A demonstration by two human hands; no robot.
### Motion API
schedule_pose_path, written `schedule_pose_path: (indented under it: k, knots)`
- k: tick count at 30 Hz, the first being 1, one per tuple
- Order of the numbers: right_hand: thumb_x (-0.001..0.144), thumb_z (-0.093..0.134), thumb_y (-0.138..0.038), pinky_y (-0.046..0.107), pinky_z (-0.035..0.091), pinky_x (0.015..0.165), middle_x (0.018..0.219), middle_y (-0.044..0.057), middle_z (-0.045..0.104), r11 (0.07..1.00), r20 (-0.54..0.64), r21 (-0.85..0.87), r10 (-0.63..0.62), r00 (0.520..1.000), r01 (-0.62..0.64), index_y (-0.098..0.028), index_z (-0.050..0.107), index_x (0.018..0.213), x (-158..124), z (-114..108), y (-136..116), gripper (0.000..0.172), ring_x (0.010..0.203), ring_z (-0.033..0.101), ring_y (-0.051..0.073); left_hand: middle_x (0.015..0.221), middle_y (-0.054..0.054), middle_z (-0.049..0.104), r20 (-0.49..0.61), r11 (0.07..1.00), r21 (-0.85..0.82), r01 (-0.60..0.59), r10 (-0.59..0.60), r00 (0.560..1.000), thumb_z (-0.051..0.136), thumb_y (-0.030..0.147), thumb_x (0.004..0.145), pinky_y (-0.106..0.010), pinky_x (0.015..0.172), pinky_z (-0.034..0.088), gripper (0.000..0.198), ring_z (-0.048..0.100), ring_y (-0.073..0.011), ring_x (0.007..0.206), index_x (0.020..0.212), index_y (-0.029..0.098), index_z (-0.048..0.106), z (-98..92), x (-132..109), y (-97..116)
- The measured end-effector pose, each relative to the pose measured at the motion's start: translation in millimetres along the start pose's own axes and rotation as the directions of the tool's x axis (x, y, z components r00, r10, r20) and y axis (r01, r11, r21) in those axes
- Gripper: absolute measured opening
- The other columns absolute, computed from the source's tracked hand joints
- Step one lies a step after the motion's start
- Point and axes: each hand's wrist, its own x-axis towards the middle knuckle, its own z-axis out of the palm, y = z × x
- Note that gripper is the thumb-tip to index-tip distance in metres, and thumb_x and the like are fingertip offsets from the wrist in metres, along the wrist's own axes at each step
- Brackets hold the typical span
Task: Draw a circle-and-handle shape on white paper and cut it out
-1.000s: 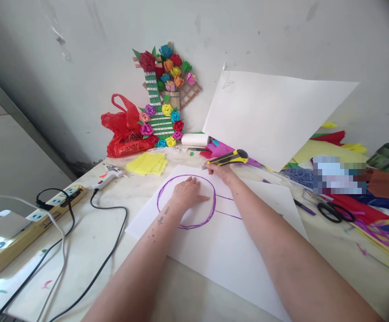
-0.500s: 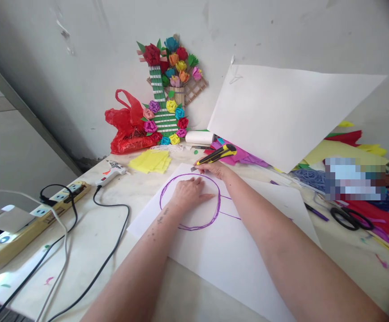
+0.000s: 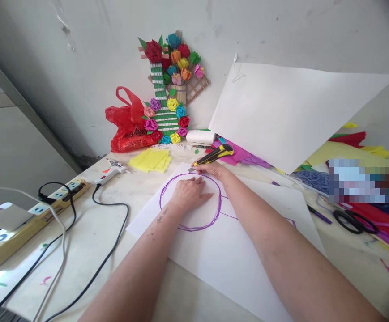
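The knife point(image 3: 214, 155) is over the far part of the sheet point(image 3: 211, 264), slanting up and rightward from its blade, whose tip is close to the top of the purple outline point(image 3: 220, 203). Whether the tip touches the paper cannot be told. The right hand point(image 3: 211, 169) pinches the knife low down, near the blade; most of the grip is hidden behind the hand. The left hand point(image 3: 190, 194) lies flat inside the outline, fingers loosely together, thumb spread toward the right, covering part of the ring's interior; the left forearm hides the ring's lower left. Two straight lines leave the ring's right side and run under the right forearm; a bit of purple shows again beyond it. Both arms are cut off by the bottom edge.

Around the sheet, yellow paper point(image 3: 150, 159) lies beyond it, with a glue gun point(image 3: 109, 174) to the left. The power strip point(image 3: 49, 215) is cut off at the left edge. To the right lie a pen point(image 3: 319, 214) and scissors point(image 3: 351, 231), whose blades cannot be made out. A pixelated patch masks something behind them. A large white sheet point(image 3: 295, 112) against the wall covers part of the coloured paper point(image 3: 237, 154).
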Motion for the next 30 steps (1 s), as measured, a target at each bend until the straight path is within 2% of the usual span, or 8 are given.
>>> schedule_pose_path:
  k: [9, 30]
  knots:
    - [0.055, 0.071, -0.021, 0.023, 0.038, 0.049, 0.05, -0.004, 0.051, 1.0, -0.029, 0.003, 0.022, 0.999, -0.022, -0.015, 0.063, 0.069, 6.2, 0.3, 5.6, 0.017, 0.049, 0.045, 0.008, 0.12, -0.009, 0.058, -0.001, 1.0, 0.017, -0.002, 0.002, 1.0, 0.032, 0.052, 0.09, -0.035, 0.081, 0.045, 0.046, 0.056, -0.0234, 0.106, 0.109, 0.019, 0.058, -0.3, 0.3, 1.6]
    - [0.058, 0.071, -0.019, 0.023, 0.04, 0.05, 0.051, -0.003, 0.053, 1.0, -0.008, 0.018, 0.018, 1.0, -0.018, -0.014, 0.064, 0.071, 9.9, -2.3, 11.4, 0.016, 0.049, 0.046, 0.008, 0.122, -0.01, 0.057, -0.021, 0.998, 0.053, -0.019, 0.02, 1.0, 0.033, 0.05, 0.089, -0.036, 0.079, 0.046, 0.046, 0.057, -0.0242, 0.105, 0.11, 0.018, 0.058, 4.6, 1.0, -0.5]
